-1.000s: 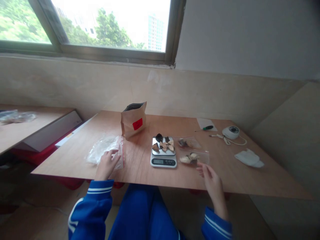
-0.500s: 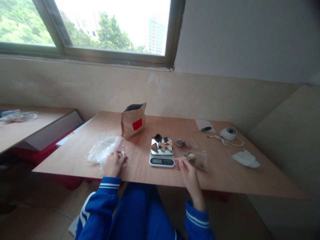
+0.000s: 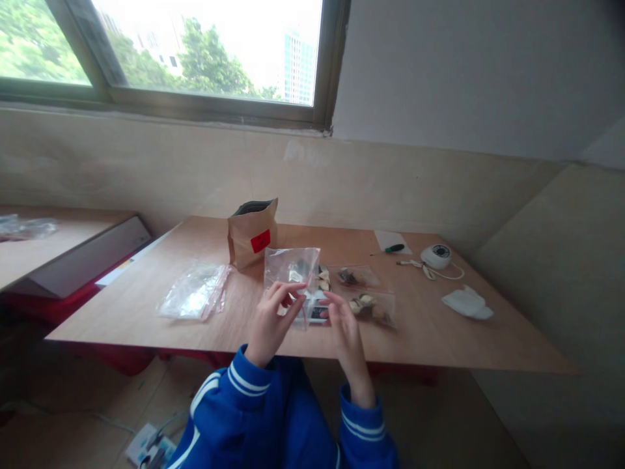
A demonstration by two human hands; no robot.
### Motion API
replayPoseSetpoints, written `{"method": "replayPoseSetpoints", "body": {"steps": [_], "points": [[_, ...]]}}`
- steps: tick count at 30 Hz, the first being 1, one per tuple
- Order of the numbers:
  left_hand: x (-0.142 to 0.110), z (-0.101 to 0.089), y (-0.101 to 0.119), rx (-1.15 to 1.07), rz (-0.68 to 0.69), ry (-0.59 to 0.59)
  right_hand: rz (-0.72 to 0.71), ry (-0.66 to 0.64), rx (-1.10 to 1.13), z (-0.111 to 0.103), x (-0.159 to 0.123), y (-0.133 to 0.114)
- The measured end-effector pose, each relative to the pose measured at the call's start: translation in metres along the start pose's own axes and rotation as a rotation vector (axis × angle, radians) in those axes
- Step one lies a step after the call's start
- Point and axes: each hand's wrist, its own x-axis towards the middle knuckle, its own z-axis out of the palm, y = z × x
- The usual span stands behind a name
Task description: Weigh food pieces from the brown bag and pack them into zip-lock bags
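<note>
My left hand (image 3: 274,318) pinches a clear zip bag (image 3: 288,264) by its red-edged mouth, holding it up in front of the digital kitchen scale (image 3: 319,313). Close to the bag's right edge is my right hand (image 3: 343,326), its fingers apart; whether they touch the plastic is hard to tell. Brown and pale dried pieces (image 3: 324,280) lie on the scale's pan, partly hidden behind the bag. Right of the scale are two filled zip bags: one with dark pieces (image 3: 349,277), one with pale pieces (image 3: 364,303). A pile of clear bags (image 3: 195,293) rests at the left.
An open brown paper pouch (image 3: 250,238) with a red label stands behind the scale. Toward the back right lie a green screwdriver (image 3: 394,248) on paper, a white dome camera (image 3: 436,256) with its cable, and a crumpled white tissue (image 3: 467,303).
My left hand has moved right from the pile with a clear zip bag, which now hangs before the scale. My right hand has shifted slightly left and opened its fingers.
</note>
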Motion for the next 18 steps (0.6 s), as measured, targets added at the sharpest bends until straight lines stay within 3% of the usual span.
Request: {"method": "replayPoseSetpoints", "body": {"steps": [3,7,9,13,18], "points": [[-0.007,0.018,0.013,-0.080,0.064,-0.026,0.027,-0.009,0.116,0.013,-0.001,0.001],[-0.010,0.018,0.004,-0.040,-0.034,0.200,0.140,0.074,0.165,0.008,0.000,0.014],[-0.008,0.013,-0.001,-0.037,-0.083,0.277,0.159,0.025,0.132,0.002,-0.002,0.018],[-0.003,0.000,-0.005,-0.048,-0.122,0.398,0.051,-0.150,-0.018,-0.003,-0.003,0.017],[0.006,-0.020,-0.005,0.225,-0.004,0.581,-0.184,-0.006,-0.434,0.007,0.038,0.031]]}}
